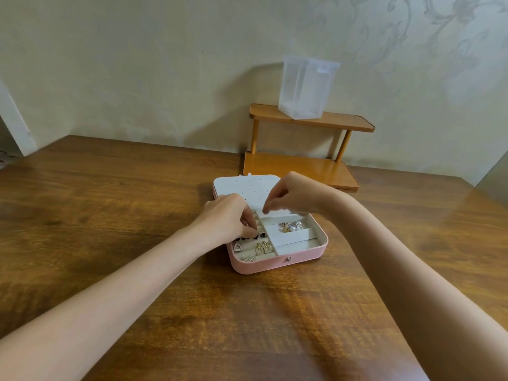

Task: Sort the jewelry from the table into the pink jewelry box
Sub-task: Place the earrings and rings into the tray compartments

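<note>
The pink jewelry box (277,264) lies open on the wooden table, its white lid (242,188) with small holes flat behind it. Gold earrings (262,248), small fan-shaped earrings (248,258) and a dark piece (259,236) sit in the left compartments. Pearl and gold pieces (290,226) lie on the white ring rolls at the right. My left hand (228,218) is over the left compartments, fingertips pinching a small dark piece. My right hand (288,195) hovers over the back of the box with fingers curled downward; whether it holds anything is hidden.
A two-level wooden shelf (308,166) stands right behind the box against the wall, with a translucent plastic container (306,90) on its top level. The brown wooden table (110,210) stretches to the left, the right and the near edge.
</note>
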The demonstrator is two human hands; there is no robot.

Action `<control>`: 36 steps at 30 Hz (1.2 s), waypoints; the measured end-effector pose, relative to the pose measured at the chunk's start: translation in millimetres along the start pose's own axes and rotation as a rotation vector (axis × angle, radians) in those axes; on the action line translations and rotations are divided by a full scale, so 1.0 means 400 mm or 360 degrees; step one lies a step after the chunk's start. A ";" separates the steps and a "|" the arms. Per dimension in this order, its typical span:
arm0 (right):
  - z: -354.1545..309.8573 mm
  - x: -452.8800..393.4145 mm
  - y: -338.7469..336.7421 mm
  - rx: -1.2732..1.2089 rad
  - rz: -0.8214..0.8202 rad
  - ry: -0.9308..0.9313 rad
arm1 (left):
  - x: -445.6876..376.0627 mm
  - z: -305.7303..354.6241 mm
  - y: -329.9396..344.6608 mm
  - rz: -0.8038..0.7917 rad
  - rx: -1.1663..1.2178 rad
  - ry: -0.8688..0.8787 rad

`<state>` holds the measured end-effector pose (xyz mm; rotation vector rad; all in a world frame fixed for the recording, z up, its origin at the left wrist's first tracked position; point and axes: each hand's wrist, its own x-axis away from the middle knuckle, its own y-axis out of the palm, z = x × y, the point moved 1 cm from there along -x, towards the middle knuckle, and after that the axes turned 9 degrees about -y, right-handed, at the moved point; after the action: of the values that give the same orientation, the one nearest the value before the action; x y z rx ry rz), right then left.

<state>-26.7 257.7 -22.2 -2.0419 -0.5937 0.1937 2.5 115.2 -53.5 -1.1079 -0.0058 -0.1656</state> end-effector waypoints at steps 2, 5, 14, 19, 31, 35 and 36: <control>0.000 0.009 -0.014 -0.0076 0.0008 0.0065 | 0.000 0.000 -0.001 0.0002 -0.0005 -0.0002; 0.006 0.020 -0.014 -0.0187 -0.0153 0.0188 | -0.001 -0.004 -0.001 0.0012 -0.0005 0.0026; 0.023 0.030 -0.009 -0.0738 -0.0008 0.0057 | -0.010 -0.029 -0.013 -0.0080 0.0247 0.0025; 0.010 0.041 -0.009 -0.1025 -0.0002 0.0064 | -0.010 -0.029 -0.041 0.0168 0.0525 0.0098; -0.014 0.050 -0.008 -0.1321 -0.0292 -0.0048 | 0.006 -0.016 -0.050 0.0254 0.0380 0.0504; -0.010 0.054 -0.009 -0.1324 -0.0309 -0.0084 | 0.004 -0.023 -0.051 0.0154 0.0501 0.0502; -0.008 0.054 -0.011 -0.1309 -0.0298 -0.0085 | 0.003 -0.024 -0.050 0.0131 0.0528 0.0508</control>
<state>-8.0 267.5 -14.6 -2.7457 -1.0087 -0.1378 0.2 97.7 -39.9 -0.7406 0.2882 -0.2566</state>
